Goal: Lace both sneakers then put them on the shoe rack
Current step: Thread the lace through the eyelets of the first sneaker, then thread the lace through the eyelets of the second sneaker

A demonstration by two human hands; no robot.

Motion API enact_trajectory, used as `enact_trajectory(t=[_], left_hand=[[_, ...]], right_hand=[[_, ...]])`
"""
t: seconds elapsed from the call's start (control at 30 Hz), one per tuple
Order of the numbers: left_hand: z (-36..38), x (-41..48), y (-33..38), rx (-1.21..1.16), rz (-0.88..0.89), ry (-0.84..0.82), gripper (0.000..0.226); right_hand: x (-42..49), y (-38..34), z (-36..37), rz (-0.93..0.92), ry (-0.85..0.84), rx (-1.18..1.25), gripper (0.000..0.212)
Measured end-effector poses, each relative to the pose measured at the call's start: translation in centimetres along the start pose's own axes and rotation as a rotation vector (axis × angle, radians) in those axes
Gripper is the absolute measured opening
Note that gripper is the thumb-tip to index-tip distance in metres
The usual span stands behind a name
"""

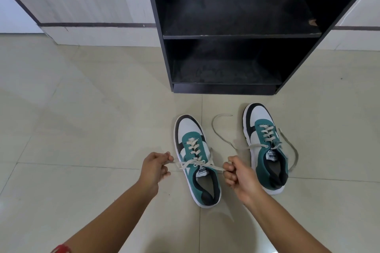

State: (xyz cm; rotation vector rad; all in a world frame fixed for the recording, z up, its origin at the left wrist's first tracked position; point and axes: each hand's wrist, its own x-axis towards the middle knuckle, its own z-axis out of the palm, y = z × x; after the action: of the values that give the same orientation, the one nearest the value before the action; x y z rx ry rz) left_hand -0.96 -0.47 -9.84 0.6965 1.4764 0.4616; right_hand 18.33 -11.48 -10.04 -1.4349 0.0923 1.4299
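Both hands pinch lace ends of the near sneaker [197,160] – left hand [154,167] and right hand [238,176] pulled apart, lace [197,164] taut btwn them. Other sneaker [265,146] sits on floor [82,129] to the right, laces loose. Shoe rack [236,35] just beyond – shelves bare.

Glossy tile floor [82,109], matt chipped wood rack [236,10], cloth laces [222,129].

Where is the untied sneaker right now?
In the head view, the untied sneaker sits on the floor, right of the sneaker being tied, just before the rack.
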Motion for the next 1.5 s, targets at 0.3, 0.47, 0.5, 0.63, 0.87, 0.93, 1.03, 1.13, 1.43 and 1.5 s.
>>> enact_trajectory(t=[0.3, 0.47, 0.5, 0.63, 0.87, 0.93, 1.03, 1.13, 1.43, 1.5], left_hand=[[2.2, -3.1, -1.7, 0.38, 0.083, -0.266, 0.081], [2.6, -2.2, -1.6, 0.746, 0.277, -0.166, 0.077], [2.6, -2.0, -1.5, 0.794, 0.325, -0.127, 0.066], [1.7, -1.3, 0.5, 0.947, 0.504, 0.028, 0.047], [-0.6, 0.0, 2.1, 1.16, 0.54, 0.074, 0.049], [-1.0, -0.3, 1.9, 1.089, 0.48, 0.082, 0.061], [-1.3, -1.5, 1.8, 1.056, 0.596, 0.18, 0.075], [-0.2, -2.8, 1.5, 0.985, 0.89, 0.198, 0.051], [7.1, -5.0, 0.2, 0.924, 0.753, -0.462, 0.025], [7.9, -4.5, 0.6, 0.908, 0.664, -0.49, 0.023]], right_hand=[[-1.5, 2.6, 0.8, -0.188, -0.159, -0.687, 0.057], [-1.7, 3.6, 2.2, -0.216, -0.107, -0.64, 0.071], [-1.5, 3.7, 2.5, -0.222, -0.104, -0.635, 0.07], [-1.0, 3.1, 3.8, -0.222, -0.196, -0.577, 0.054], [-2.5, 0.1, 1.8, -0.289, -0.21, -0.753, 0.018], [-3.6, -0.7, 0.0, -0.378, -0.125, -0.786, 0.016], [-4.8, -2.0, -2.8, -0.583, 0.063, -0.921, 0.015], [-4.7, -2.9, -5.3, -0.721, 0.294, -1.078, 0.017], [-2.0, -3.8, -9.5, -0.47, 0.528, -0.956, 0.049], [-2.1, -3.6, -8.9, -0.485, 0.518, -0.967, 0.047]])
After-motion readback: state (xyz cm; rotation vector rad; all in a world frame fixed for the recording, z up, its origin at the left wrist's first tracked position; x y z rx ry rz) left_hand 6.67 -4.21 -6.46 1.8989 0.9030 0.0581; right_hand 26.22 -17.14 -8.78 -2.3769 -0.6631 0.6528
